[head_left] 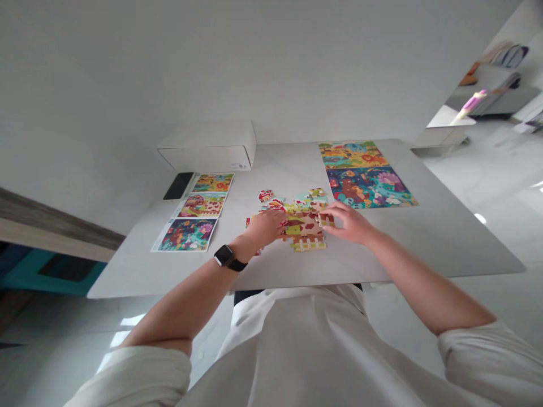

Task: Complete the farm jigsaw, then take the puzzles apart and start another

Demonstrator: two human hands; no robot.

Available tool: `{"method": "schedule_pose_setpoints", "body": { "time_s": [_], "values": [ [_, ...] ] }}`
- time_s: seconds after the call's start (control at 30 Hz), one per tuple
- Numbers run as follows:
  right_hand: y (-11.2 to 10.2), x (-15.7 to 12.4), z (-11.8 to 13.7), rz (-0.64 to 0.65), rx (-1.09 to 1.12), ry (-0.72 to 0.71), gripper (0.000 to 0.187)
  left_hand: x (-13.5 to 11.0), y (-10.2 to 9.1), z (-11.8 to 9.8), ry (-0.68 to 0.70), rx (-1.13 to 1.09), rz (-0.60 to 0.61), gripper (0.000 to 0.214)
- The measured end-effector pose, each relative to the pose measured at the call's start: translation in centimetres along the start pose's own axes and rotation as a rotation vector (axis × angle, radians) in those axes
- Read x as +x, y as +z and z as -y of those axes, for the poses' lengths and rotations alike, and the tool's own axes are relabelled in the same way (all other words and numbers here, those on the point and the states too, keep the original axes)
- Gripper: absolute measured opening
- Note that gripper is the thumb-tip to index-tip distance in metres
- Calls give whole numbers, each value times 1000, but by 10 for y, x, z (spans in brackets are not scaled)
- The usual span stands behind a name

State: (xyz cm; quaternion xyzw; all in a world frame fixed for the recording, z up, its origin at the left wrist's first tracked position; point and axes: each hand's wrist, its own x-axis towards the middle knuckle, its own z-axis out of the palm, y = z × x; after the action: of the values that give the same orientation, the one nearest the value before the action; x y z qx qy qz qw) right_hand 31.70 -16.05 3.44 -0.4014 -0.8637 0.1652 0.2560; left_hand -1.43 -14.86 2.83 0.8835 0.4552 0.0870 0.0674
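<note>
A partly joined jigsaw puzzle (307,225) with a brown-spotted cow and a fence lies in front of me on the table. My left hand (266,226), with a black smartwatch (224,255) on its wrist, rests over the puzzle's left side. Its fingers lie on the red barn pieces and partly hide them. At the puzzle's right edge, my right hand (348,223) pinches a puzzle piece (326,219) with a fence on it between thumb and fingers. Loose pieces lie at the far side, among them a red barn piece (265,195) and a green-yellow piece (316,192).
A sheet with three small pictures (199,206) lies at left beside a black phone (178,186). Behind them stands a white box (207,156) by the wall. Two puzzle pictures, jungle (354,154) and underwater-like (369,187), lie at the right of the table (445,237).
</note>
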Motion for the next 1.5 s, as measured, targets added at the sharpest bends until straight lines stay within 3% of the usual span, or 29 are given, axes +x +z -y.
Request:
{"method": "schedule_pose_setpoints", "body": {
  "time_s": [0.2,0.37,0.5,0.7,0.87,1.03,1.17,1.3,1.4,1.5],
  "values": [
    [26,32,28,-6,-160,-40,42,4,-3,10,9,-115,-64,42],
    [26,22,46,208,-123,-99,28,-1,-8,23,-106,-202,-191,44],
    [29,12,46,322,-162,-73,48,-4,-10,30,-140,-186,-233,57],
    [33,4,41,283,-226,-96,44,-51,-13,23,-35,-184,-187,48],
    [34,-1,39,206,-226,-196,29,-84,-4,-10,54,-201,-158,43],
    [36,1,34,148,-260,-168,30,-53,5,-56,60,-172,-127,42],
    [35,-4,26,153,-275,-116,29,-19,1,-76,40,-161,-96,24],
    [28,-13,19,125,-262,-118,30,-5,-13,-66,24,-131,-182,25],
    [20,-5,17,-8,-242,-77,34,-1,-20,-47,-9,-119,-283,27],
    [18,15,15,-85,-249,-42,37,-5,-20,-22,-50,-64,-202,30]
  ]
}}
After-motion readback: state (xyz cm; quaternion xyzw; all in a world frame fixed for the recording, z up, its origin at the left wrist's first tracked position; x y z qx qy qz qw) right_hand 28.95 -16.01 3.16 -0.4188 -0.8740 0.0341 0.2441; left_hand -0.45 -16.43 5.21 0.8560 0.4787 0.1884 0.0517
